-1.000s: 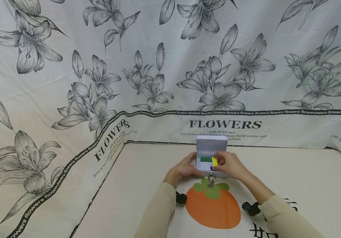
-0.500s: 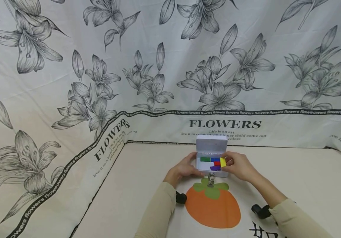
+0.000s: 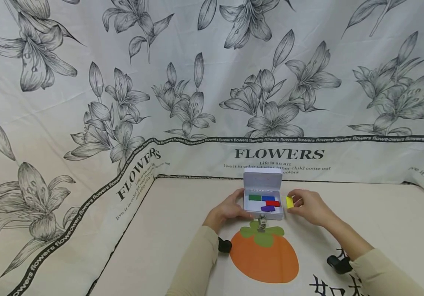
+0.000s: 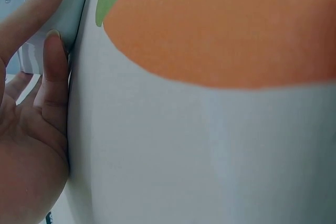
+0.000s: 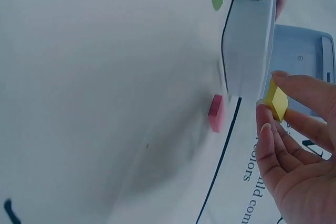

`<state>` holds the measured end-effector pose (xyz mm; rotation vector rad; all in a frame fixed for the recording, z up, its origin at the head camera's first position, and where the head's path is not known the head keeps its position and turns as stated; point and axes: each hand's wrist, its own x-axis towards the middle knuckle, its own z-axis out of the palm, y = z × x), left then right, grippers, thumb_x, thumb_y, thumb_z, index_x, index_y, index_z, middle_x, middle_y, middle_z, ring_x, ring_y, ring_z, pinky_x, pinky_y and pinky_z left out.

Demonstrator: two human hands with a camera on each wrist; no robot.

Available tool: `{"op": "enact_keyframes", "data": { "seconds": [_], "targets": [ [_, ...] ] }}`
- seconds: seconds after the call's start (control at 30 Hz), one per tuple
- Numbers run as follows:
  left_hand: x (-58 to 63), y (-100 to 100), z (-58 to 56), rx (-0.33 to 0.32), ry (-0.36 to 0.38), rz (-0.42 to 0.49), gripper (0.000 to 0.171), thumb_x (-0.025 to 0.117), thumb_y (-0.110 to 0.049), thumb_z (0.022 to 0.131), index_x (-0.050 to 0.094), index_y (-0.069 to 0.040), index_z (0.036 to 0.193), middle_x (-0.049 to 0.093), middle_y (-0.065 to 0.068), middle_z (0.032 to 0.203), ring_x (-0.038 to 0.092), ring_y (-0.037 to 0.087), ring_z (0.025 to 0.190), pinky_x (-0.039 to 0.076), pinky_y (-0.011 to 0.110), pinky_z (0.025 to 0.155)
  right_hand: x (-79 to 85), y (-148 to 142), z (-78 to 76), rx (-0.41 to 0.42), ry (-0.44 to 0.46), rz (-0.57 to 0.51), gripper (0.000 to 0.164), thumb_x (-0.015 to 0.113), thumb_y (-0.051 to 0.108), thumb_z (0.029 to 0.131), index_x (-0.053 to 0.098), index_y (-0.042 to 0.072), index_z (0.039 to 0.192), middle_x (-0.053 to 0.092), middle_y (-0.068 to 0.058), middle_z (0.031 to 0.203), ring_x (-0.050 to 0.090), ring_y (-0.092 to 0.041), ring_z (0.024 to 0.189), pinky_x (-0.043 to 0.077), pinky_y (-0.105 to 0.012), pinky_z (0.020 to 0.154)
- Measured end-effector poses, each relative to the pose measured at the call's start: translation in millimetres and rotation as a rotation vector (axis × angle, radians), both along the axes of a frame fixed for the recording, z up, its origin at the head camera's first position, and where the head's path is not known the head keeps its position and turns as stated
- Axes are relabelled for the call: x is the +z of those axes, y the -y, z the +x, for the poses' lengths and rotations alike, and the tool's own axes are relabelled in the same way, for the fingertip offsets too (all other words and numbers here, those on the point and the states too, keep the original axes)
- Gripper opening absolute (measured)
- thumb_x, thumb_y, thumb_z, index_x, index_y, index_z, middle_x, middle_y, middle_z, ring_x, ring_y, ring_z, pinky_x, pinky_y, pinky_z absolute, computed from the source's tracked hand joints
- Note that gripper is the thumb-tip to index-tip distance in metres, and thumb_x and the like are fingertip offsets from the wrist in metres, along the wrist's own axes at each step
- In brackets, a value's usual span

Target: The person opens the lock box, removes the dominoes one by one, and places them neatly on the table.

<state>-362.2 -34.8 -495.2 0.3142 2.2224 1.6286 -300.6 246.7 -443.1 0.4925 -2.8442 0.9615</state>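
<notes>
A small white hinged box (image 3: 253, 213) stands with its lid (image 3: 262, 181) raised. Inside lie a green block (image 3: 255, 197), a blue block (image 3: 268, 198), a purple block (image 3: 268, 209) and a red block (image 3: 272, 203), which lies partly over the blue one. My left hand (image 3: 230, 206) grips the box's left side, thumb at the front and fingers toward the back. Just right of the box, my right hand (image 3: 309, 206) pinches a yellow block (image 5: 276, 100) between thumb and fingers, in the air. The right wrist view also shows a pinkish-red block (image 5: 216, 113) on the tabletop beside the box.
A silver lock (image 3: 262, 222) sits at the box's front. The white cloth underneath carries a printed orange persimmon (image 3: 265, 259) and black characters (image 3: 330, 286). Behind the box rises a floral curtain (image 3: 197, 160). Black wrist cameras sit below both hands.
My right hand has carried the yellow block rightward from over the box to outside its right edge, uncovering the red, blue and purple blocks. My left hand has stayed on the box.
</notes>
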Motion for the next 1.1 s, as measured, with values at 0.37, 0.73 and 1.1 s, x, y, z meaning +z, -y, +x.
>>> {"op": "enact_keyframes", "data": {
  "seconds": [0.37,0.73,1.1],
  "targets": [
    [1.1,0.6,1.0,0.004,0.012,0.01,0.102,0.092,0.003,0.066,0.045,-0.026,0.153,0.04,0.004,0.159,0.043,0.026,0.125,0.024,0.05,0.121,-5.0,-22.9,-3.5,-0.029,0.033,0.042,0.04,0.084,0.007,0.08,0.066,-0.009,0.112,0.068,-0.014,0.093,0.062,-0.026,0.084,0.057,-0.044,0.076],
    [0.7,0.1,0.0,-0.003,0.001,0.0,0.102,0.093,0.002,0.065,0.046,-0.026,0.152,0.041,0.003,0.158,0.042,0.026,0.127,0.023,0.051,0.122,-11.8,-37.9,-8.0,-0.004,0.051,0.054,0.036,0.081,0.009,0.083,0.066,-0.008,0.111,0.068,-0.019,0.096,0.066,-0.029,0.085,0.058,-0.047,0.076],
    [1.7,-0.2,0.1,0.006,0.015,0.005,0.102,0.093,0.002,0.065,0.046,-0.027,0.151,0.041,0.003,0.158,0.046,0.026,0.122,0.025,0.05,0.121,-21.7,-42.2,-19.7,-0.024,0.083,0.096,0.037,0.081,0.009,0.083,0.067,-0.009,0.112,0.066,-0.015,0.095,0.061,-0.028,0.086,0.056,-0.046,0.079]
  ]
}}
